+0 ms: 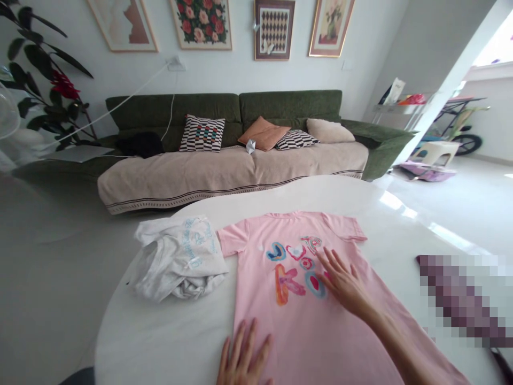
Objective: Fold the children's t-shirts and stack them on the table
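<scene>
A pink T-shirt (pixel 260 305) with colourful painted-looking letters lies spread on the white table, its neck toward the sofa and both sleeves out to the sides. My right hand (pixel 344 283) rests flat on the printed chest, fingers spread, covering part of the letters. Near the bottom of the view, my left hand (pixel 244 358) lies with fingers apart on the shirt's left edge. Left of the pink shirt, touching or close to its sleeve, sits a crumpled white garment (pixel 180 262) with light blue lettering. The pink shirt's lower part runs out of view.
The round white table (pixel 160 342) carries a blurred-out purplish object (pixel 460 299) at the right. Beyond the table stands a green sofa (pixel 288 107) with a beige cover and several cushions. A plant (pixel 44 80) is at the far left; a white stool (pixel 436 152) stands at right.
</scene>
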`<action>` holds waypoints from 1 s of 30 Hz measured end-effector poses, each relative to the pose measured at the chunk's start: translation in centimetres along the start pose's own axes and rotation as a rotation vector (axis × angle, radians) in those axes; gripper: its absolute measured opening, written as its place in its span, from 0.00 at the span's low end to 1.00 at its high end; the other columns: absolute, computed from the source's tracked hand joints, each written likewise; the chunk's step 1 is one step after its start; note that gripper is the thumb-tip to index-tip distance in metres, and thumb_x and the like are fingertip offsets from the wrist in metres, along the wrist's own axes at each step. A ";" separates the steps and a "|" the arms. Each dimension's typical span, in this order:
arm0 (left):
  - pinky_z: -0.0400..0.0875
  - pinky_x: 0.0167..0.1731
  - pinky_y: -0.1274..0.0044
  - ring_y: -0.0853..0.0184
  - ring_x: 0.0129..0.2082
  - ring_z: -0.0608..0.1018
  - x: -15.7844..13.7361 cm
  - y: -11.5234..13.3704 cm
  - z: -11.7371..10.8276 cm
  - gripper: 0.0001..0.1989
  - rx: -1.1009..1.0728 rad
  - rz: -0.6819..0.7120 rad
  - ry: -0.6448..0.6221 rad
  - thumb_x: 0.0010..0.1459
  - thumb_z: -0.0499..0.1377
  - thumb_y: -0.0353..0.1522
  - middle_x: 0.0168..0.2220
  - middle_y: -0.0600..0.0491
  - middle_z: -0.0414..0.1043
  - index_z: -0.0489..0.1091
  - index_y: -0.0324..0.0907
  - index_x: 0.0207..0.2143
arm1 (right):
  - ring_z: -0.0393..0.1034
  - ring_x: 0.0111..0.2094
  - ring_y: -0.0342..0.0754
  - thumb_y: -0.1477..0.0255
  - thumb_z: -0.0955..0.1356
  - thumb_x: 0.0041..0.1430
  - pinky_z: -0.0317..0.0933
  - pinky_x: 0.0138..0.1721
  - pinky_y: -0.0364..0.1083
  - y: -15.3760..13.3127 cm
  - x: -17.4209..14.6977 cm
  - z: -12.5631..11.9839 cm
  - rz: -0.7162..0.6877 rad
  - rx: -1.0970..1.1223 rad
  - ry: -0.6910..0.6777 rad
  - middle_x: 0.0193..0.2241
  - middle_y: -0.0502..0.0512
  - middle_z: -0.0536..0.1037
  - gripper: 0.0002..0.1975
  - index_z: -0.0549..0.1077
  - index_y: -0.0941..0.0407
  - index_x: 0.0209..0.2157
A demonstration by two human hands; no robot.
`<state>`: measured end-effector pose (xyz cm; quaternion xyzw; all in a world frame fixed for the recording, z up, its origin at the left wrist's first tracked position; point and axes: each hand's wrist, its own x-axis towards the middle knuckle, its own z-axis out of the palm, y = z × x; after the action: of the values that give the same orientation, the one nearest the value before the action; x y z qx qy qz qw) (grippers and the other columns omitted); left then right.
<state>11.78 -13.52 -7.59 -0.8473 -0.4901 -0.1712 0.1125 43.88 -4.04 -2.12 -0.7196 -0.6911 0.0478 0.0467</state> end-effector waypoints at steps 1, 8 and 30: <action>0.54 0.51 0.67 0.57 0.55 0.61 0.2 -0.2 -0.5 0.30 -0.009 0.024 -0.008 0.48 0.57 0.40 0.56 0.55 0.59 0.55 0.58 0.55 | 0.31 0.62 0.51 0.53 0.48 0.59 0.40 0.56 0.61 0.3 -1.7 0.4 -0.025 0.001 -0.023 0.62 0.45 0.40 0.29 0.41 0.43 0.60; 0.59 0.50 0.66 0.58 0.58 0.56 1.0 -0.3 -4.2 0.32 -0.117 0.085 -0.066 0.53 0.52 0.35 0.61 0.53 0.49 0.47 0.49 0.60 | 0.34 0.62 0.55 0.57 0.48 0.60 0.40 0.55 0.64 6.5 -4.5 -0.5 0.363 -0.112 0.064 0.62 0.55 0.45 0.29 0.45 0.51 0.61; 0.70 0.19 0.83 0.73 0.18 0.70 -4.2 -1.7 -4.2 0.22 -0.688 -0.402 -0.012 0.58 0.47 0.38 0.26 0.54 0.70 0.60 0.41 0.53 | 0.39 0.60 0.59 0.67 0.61 0.52 0.43 0.55 0.57 -26.2 5.7 -0.1 -0.117 0.259 0.089 0.59 0.69 0.49 0.34 0.49 0.66 0.58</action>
<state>7.63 -17.56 -5.35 -0.7237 -0.5608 -0.3389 -0.2166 18.21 2.67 1.46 -0.6676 -0.7171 0.1021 0.1725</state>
